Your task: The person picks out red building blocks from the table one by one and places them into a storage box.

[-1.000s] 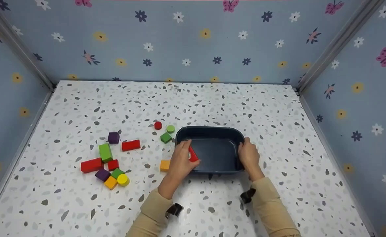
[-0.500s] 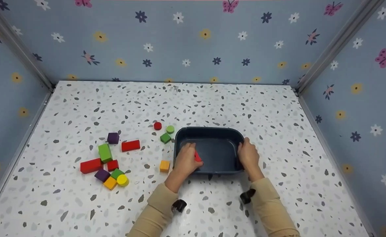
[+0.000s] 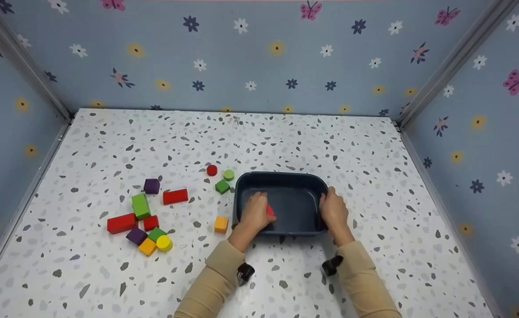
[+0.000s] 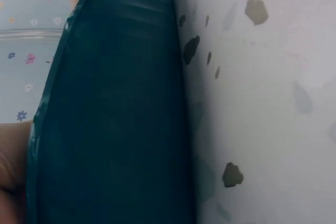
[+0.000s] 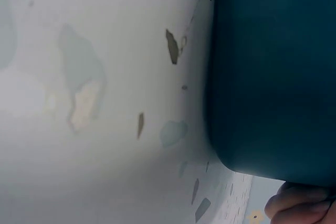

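A dark blue rectangular tub (image 3: 297, 205) stands on the speckled table, its inside visible in the head view. My left hand (image 3: 255, 213) reaches down into its left part and grips a red block (image 3: 270, 212), mostly hidden by the fingers. At the tub's right end my right hand (image 3: 335, 208) holds the rim, thumb on the inner side. The left wrist view is filled by the tub's outer wall (image 4: 115, 103), with part of the left hand (image 4: 13, 166) at the rim. Curled fingers of the right hand (image 5: 302, 203) show beside the wall in the right wrist view.
Left of the tub lie an orange cube (image 3: 221, 224), a green cube (image 3: 223, 186), a light green cylinder (image 3: 228, 175) and a red cylinder (image 3: 211, 170). Farther left are several more blocks, among them a red block (image 3: 175, 196) and a yellow cylinder (image 3: 164, 243). Flowered walls (image 3: 259, 57) enclose the table.
My left hand has moved right and deeper into the tub with the red block, uncovering the orange cube beside the tub. The right hand stays on the rim.
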A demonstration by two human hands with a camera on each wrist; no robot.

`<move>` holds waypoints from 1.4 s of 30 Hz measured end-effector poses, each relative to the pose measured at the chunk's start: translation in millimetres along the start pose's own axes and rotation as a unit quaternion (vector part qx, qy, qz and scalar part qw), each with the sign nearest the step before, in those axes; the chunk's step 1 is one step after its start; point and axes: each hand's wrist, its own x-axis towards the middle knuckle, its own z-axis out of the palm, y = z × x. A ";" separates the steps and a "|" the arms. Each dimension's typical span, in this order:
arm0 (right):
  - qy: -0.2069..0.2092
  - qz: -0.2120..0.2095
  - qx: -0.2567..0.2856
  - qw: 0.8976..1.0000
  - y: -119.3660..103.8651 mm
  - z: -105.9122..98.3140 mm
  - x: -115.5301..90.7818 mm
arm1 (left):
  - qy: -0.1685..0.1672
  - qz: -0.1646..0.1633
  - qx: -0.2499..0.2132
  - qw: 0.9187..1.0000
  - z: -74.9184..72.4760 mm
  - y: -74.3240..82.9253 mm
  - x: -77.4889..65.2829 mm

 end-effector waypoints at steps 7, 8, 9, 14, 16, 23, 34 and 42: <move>0.005 0.000 0.002 1.000 -0.1 -0.3 0.4 | -0.016 -0.012 0.003 1.000 6.9 -1.8 1.8; 0.004 0.000 0.002 1.000 -0.1 -0.2 0.6 | -0.018 -0.014 0.005 1.000 7.7 -1.9 2.1; 0.004 0.001 0.002 1.000 -0.2 0.0 0.7 | -0.020 -0.015 0.007 1.000 8.6 -2.0 2.5; -0.002 0.005 0.001 1.000 -0.3 0.9 0.9 | -0.030 -0.007 0.017 0.999 12.8 -2.3 5.0; -0.003 0.007 0.001 1.000 -0.3 1.0 0.8 | -0.032 -0.002 0.022 0.999 14.3 -2.3 6.0; -0.002 0.005 0.002 1.000 -0.1 0.8 0.0 | -0.028 0.014 0.051 0.998 16.2 -0.8 6.9; -0.007 0.005 -0.004 1.000 -0.2 0.0 0.8 | -0.022 0.017 0.063 0.998 16.9 1.2 6.4; -0.007 0.005 -0.006 1.000 0.3 0.2 1.4 | -0.031 0.015 0.070 0.997 17.0 1.7 5.9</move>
